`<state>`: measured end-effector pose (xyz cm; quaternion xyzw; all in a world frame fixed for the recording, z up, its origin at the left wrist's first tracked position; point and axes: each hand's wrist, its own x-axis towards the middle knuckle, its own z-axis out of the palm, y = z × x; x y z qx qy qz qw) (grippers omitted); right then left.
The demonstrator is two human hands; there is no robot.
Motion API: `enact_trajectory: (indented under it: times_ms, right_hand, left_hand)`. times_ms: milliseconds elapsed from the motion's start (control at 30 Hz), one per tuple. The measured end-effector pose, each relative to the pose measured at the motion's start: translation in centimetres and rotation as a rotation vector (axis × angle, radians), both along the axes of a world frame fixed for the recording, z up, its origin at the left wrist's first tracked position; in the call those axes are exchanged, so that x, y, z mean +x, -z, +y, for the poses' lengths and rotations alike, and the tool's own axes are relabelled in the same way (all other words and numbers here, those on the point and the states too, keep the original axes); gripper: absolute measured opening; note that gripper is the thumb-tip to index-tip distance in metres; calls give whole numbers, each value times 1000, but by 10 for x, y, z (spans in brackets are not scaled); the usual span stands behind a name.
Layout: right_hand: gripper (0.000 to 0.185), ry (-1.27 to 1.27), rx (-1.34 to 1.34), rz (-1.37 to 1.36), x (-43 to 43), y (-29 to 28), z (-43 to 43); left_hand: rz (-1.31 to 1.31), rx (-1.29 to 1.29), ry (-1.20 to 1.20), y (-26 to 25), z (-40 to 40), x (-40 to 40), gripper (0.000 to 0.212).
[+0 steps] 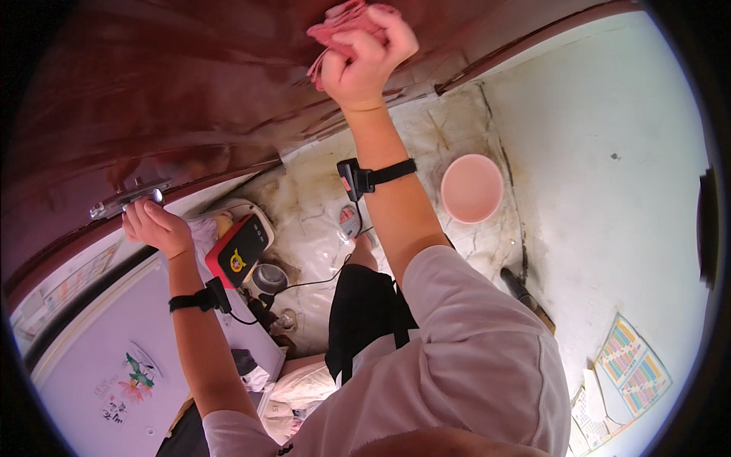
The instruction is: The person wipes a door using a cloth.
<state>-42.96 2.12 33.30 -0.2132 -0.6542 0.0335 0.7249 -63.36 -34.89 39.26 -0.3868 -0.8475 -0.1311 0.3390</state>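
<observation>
My right hand (365,63) grips a folded red cloth (342,25) and holds it against the glossy dark red door (217,74), high on its surface. Lower on the left, my left hand (157,225) is closed around the metal door handle (154,196). The handle's plate (123,200) sits near the door's edge. Part of the handle is hidden under my fingers. A black strap with a small wired device (357,178) circles my right forearm, and a similar device (217,294) is on my left.
A pink basin (472,188) stands on the stained floor (422,128) by the white wall (594,125). At the left are a white cabinet-like surface (108,343), a red and black box (240,251) and a grey pot (269,279). A black cable (314,284) crosses the floor near my foot.
</observation>
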Motion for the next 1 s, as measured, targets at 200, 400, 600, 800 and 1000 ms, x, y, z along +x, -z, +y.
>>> enact_trajectory:
  times_ms: [200, 400, 600, 800, 1000]
  right_hand:
    - [52, -78, -380, 415, -9, 59, 0]
    - [34, -60, -965, 878, 2, 120, 5]
    - [38, -48, -841, 809, -3, 6, 0]
    - [40, -11, -110, 244, -2, -91, 7]
    - [47, 91, -494, 500, 49, 74, 68]
  left_hand:
    - [90, 20, 172, -8, 10, 5, 44]
    - [94, 28, 196, -10, 12, 1, 48]
    - [-41, 1, 40, 0, 2, 5, 42]
    - [-35, 9, 50, -2, -4, 4, 46]
    - [-6, 25, 103, -7, 10, 5, 49]
